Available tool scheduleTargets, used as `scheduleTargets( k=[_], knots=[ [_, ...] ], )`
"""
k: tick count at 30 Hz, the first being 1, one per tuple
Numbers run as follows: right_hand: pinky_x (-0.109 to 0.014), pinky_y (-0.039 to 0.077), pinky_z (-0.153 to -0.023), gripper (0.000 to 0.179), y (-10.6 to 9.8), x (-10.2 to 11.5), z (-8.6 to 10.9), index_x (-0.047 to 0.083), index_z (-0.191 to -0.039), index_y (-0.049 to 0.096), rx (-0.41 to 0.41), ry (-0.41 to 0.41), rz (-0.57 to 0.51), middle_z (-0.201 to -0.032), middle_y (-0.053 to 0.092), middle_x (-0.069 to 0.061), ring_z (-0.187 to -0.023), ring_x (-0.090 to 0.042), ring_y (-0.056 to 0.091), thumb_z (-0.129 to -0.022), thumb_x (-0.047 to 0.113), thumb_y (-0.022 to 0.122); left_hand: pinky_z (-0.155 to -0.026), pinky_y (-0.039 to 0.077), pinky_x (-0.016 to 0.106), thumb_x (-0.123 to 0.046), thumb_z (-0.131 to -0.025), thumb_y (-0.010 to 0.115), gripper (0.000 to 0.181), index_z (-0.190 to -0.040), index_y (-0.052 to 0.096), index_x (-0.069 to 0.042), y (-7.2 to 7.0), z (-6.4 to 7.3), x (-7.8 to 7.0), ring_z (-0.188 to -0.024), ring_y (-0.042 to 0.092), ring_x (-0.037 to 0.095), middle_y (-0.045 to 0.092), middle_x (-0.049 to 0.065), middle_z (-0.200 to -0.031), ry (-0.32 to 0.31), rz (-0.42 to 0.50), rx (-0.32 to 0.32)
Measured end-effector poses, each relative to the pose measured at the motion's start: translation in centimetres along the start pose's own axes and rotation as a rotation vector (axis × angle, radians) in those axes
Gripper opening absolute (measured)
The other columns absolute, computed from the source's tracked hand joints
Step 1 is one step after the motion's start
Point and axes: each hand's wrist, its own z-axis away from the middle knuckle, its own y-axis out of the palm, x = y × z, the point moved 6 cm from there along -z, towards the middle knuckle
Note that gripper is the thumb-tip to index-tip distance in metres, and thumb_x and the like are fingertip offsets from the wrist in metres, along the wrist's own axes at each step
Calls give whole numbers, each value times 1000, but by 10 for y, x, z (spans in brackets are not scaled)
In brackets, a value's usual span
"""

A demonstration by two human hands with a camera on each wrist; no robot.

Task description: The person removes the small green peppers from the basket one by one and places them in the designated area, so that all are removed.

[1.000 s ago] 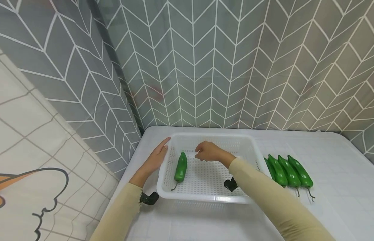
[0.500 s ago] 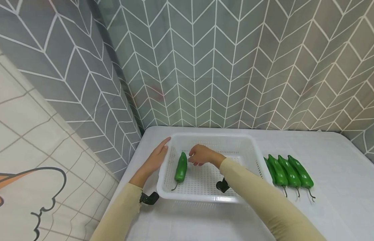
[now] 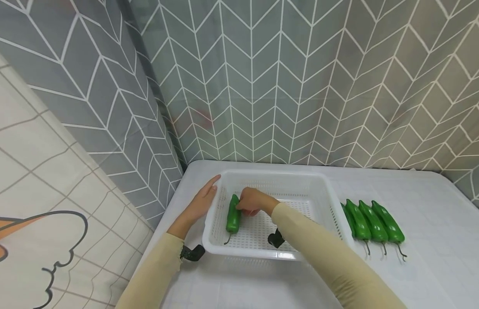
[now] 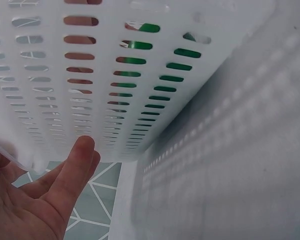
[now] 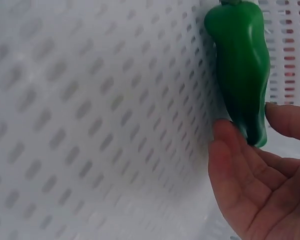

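Observation:
A white perforated plastic basket (image 3: 262,255) stands on the table. My left hand (image 3: 202,201) rests against its left side, and in the left wrist view straight fingers (image 4: 77,165) lie along the outer wall. Inside the basket, near its left wall, lies a green chili pepper (image 3: 233,219) with its stem toward me. My right hand (image 3: 254,201) pinches this pepper near its tip. In the right wrist view the thumb (image 5: 290,120) is on one side of the tip and the fingers (image 5: 230,155) are on the other.
Several more green peppers (image 3: 375,223) lie side by side on the white-covered table (image 3: 436,240), right of the basket. A grey chevron-patterned curtain (image 3: 281,86) hangs behind the table. White tile-patterned fabric (image 3: 50,171) is at the left.
My right hand has moved left across the basket to the pepper and taken hold near its tip. My left hand has stayed at the basket's left side.

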Motion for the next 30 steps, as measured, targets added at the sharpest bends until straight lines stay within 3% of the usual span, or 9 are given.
scheduleTargets(
  k=[6, 13, 18, 30],
  knots=[
    [-32, 61, -63, 15, 3, 6, -1, -1, -85, 65, -18, 14, 17, -74, 68, -12, -66, -21, 69, -95, 9, 69, -114, 37, 51, -25, -113, 25, 51, -163, 22, -16, 0, -2, 2, -139, 46, 36, 40, 17, -158, -2, -6, -2],
    [-32, 62, -62, 11, 7, 5, -4, -4, -90, 64, -12, 38, -44, -74, 67, -12, -67, -23, 71, -95, 5, 67, -113, 38, 50, -24, -113, 25, 51, -163, 21, -15, 0, 0, 1, -138, 47, 35, 41, 17, -157, 0, -2, 5],
    [-33, 62, -62, 11, 7, 4, -4, -6, -93, 64, 0, 39, -70, -75, 67, -12, -69, -24, 72, -96, 5, 66, -115, 35, 50, -25, -113, 25, 51, -163, 22, -16, 0, 0, 0, -140, 45, 34, 41, 15, -158, -8, -5, 1],
    [-31, 61, -60, 10, 3, 2, -3, -3, -89, 66, -2, 39, -54, -75, 67, -12, -67, -22, 70, -96, 4, 66, -118, 30, 52, -19, -113, 25, 51, -163, 18, -7, 2, 2, -7, -144, 38, 39, 33, 22, -160, -3, 35, 27]
  ],
)
